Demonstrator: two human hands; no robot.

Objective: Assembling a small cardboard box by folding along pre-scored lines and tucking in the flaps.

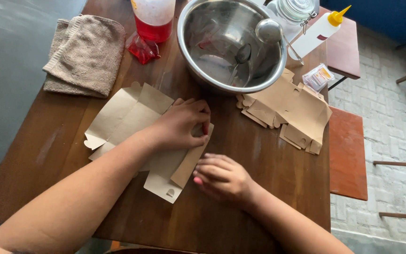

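A flat brown cardboard box blank (128, 115) lies on the wooden table (240, 155) in front of me. My left hand (182, 124) presses down on it, fingers curled over a flap near its right edge. My right hand (222, 176) rests beside the folded-up flap (191, 160), fingertips touching its lower edge. Both hands work the same blank.
A stack of more flat box blanks (290, 110) lies to the right. Behind stand a steel bowl (231, 42) with a spoon and ladle, a cup of red liquid (153, 21), a squeeze bottle (318, 30), a glass jar (297, 9) and a folded beige towel (85, 54).
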